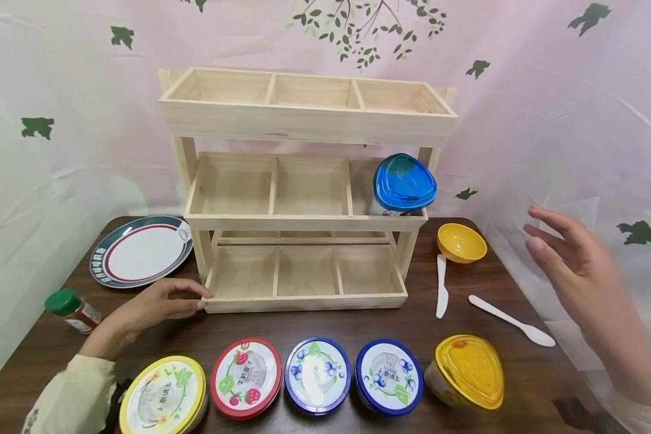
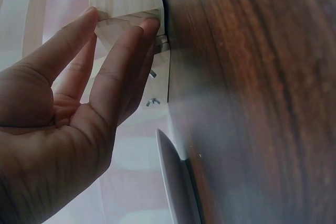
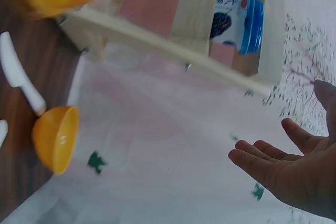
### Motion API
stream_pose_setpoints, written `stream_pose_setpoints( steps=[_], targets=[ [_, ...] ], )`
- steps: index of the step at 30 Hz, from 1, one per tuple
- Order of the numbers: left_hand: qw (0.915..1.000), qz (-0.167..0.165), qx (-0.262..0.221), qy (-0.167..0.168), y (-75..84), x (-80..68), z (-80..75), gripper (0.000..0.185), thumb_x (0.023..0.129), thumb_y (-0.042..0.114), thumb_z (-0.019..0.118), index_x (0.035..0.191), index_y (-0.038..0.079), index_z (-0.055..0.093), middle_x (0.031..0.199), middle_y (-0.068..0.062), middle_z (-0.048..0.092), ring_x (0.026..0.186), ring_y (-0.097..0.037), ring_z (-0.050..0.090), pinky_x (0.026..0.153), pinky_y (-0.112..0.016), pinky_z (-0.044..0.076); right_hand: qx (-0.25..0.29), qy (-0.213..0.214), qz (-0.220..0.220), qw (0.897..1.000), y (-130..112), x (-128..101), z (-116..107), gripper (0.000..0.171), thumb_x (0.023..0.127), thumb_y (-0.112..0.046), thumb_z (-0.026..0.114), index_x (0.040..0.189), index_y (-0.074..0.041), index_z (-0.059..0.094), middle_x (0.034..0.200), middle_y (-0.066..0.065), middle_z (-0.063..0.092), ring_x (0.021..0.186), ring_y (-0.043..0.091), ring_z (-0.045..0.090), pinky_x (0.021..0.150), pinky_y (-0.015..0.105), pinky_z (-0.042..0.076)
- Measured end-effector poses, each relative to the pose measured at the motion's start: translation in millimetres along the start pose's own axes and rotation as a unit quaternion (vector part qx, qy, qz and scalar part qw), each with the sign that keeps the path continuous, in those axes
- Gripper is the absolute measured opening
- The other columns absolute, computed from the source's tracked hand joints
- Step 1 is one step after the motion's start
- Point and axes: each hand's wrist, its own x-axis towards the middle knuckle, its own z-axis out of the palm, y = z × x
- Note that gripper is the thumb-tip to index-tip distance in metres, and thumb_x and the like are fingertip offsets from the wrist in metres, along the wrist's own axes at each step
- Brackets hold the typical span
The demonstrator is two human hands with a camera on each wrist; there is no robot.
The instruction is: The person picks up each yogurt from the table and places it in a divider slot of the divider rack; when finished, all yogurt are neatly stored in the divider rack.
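Wooden rack [image 1: 304, 181] being steadied at its lower left corner on the worktop [image 1: 314, 325]

The rack, three tiers with a blue-lidded tub [image 1: 402, 184] lying in the right compartment of its middle tier, is being touched at the front left corner of its bottom tray by the straight fingertips [image 2: 149, 24] of the left hand [image 1: 154, 304], which is gripping nothing. The right hand [image 1: 580, 271] is being held open and empty in the air, well apart from the rack, near the yellow bowl [image 1: 461, 242] and two white spoons [image 1: 441, 286]. Judged from this, the corner is best kept pressed lightly so the rack is not being slid toward the plate [image 1: 141, 250].
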Motion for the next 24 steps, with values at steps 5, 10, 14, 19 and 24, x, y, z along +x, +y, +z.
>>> stream_pose_setpoints(
  steps=[5,10,14,19,24],
  targets=[
    [1.0000,-0.001,-0.004,0.000,-0.6,-1.4,0.1,0.027,0.108,0.009,0.069,0.129,-0.008,0.070,0.135,-0.018,0.060,0.102,-0.010,0.066,0.087,-0.029,0.062,0.016,0.009,0.025,1.000,24,-23,-9,0.054,0.112,-0.003,0.058,0.162,-0.022,0.052,0.154,-0.015,0.053,0.125,-0.015,0.056,0.098,0.003,0.041],
    [1.0000,0.006,0.000,-0.001,-1.5,-2.0,-1.7,0.026,0.108,0.008,0.068,0.129,-0.008,0.070,0.132,-0.017,0.062,0.100,-0.010,0.065,0.086,-0.029,0.061,0.063,0.011,0.052,0.997,44,-45,-10,0.053,0.111,0.000,0.057,0.161,-0.020,0.053,0.150,-0.018,0.058,0.121,-0.013,0.060,0.093,0.003,0.044],
    [0.9999,0.005,0.010,0.002,-0.4,-1.7,-4.8,0.026,0.107,0.007,0.069,0.129,-0.007,0.070,0.129,-0.016,0.062,0.100,-0.010,0.065,0.086,-0.028,0.061,0.022,-0.002,0.062,0.998,57,-65,-5,0.055,0.112,-0.002,0.056,0.164,-0.021,0.049,0.144,-0.026,0.058,0.118,-0.015,0.059,0.090,0.002,0.043],
    [0.9998,-0.001,0.019,0.000,1.7,-0.4,-5.1,0.027,0.107,0.009,0.070,0.129,-0.006,0.071,0.125,-0.015,0.063,0.098,-0.014,0.063,0.082,-0.030,0.061,0.036,-0.037,0.049,0.997,70,-87,-2,0.058,0.112,0.005,0.051,0.165,-0.017,0.046,0.149,-0.022,0.054,0.126,-0.015,0.056,0.093,0.003,0.046],
    [1.0000,0.001,0.004,0.002,1.6,0.2,-0.4,0.027,0.107,0.008,0.069,0.129,-0.008,0.070,0.131,-0.017,0.062,0.103,-0.010,0.066,0.088,-0.029,0.062,-0.009,-0.050,0.042,0.998,81,-102,-6,0.057,0.112,0.004,0.049,0.166,-0.015,0.044,0.153,-0.022,0.053,0.126,-0.015,0.057,0.092,0.004,0.047]
  ],
)
